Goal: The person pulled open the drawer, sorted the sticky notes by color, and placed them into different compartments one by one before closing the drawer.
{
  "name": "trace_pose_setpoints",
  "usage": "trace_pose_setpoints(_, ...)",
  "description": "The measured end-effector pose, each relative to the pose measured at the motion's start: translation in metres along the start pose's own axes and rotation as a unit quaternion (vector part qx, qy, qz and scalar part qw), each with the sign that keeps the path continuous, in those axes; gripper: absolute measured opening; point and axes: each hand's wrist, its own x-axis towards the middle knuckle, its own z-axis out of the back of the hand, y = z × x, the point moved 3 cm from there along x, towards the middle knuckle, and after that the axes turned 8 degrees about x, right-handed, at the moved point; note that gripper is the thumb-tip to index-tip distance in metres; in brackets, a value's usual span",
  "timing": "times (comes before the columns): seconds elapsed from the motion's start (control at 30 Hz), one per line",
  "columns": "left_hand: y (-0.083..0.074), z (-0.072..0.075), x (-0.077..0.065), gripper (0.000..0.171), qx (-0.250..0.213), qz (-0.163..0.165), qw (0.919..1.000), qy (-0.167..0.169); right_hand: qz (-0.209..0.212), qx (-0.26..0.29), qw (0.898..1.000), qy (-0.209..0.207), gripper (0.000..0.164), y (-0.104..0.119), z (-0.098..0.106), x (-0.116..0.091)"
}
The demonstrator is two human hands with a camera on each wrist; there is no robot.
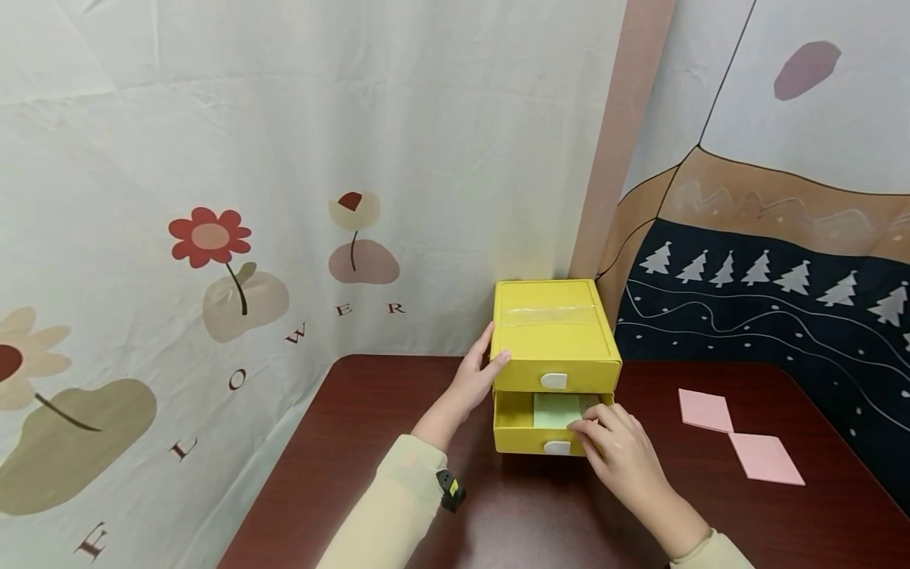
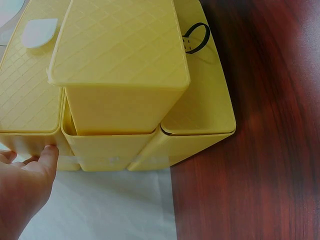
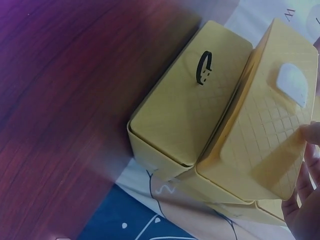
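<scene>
On the table stands a yellow drawer box (image 1: 546, 316) with a white tab on its top drawer. Below it, the middle drawer (image 1: 513, 438) is pulled partly out and has a white tab too. Light green paper (image 1: 554, 411) lies inside this drawer. My left hand (image 1: 471, 381) rests straight-fingered along the box's left side, thumb at the front corner. At the right of the pulled-out drawer's front is my right hand (image 1: 617, 446), its bent fingers at the upper rim. The right wrist view shows these fingers (image 3: 311, 132) right at the panel's edge.
Two pink square sheets (image 1: 766, 457) lie on the dark red table (image 1: 526, 514) to the right. The lowest drawer has a black loop pull (image 3: 204, 67). A printed cloth (image 1: 441, 174) hangs close behind the box.
</scene>
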Motion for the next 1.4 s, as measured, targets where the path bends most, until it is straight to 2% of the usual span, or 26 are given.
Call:
trace_pose_setpoints(0.43, 0.001, 0.000, 0.001, 0.070, -0.003, -0.005, 1.0000, 0.003, 0.003, -0.009, 1.000, -0.011, 0.015, -0.003, -0.004, 0.003)
trace_pose_setpoints(0.67, -0.003, 0.001, 0.000, 0.068, -0.009, -0.027, 0.9996, 0.006, -0.011, -0.022, 1.000, 0.000, 0.014, -0.005, -0.006, 0.005)
trace_pose_setpoints(0.87, -0.002, 0.001, -0.001, 0.070, -0.008, -0.022, 0.9997, 0.002, -0.016, -0.028, 0.999, 0.003, 0.016, -0.006, -0.007, 0.008)
trace_pose_setpoints(1.17, -0.032, 0.009, -0.017, 0.067, -0.018, -0.007, 0.9994, 0.028, -0.016, -0.045, 0.999, -0.006, 0.021, -0.008, -0.010, 0.011)
trace_pose_setpoints(1.4, -0.035, 0.009, -0.019, 0.066, -0.011, -0.013, 0.9994, 0.030, -0.009, -0.051, 0.999, -0.010, 0.021, -0.007, -0.009, 0.010)
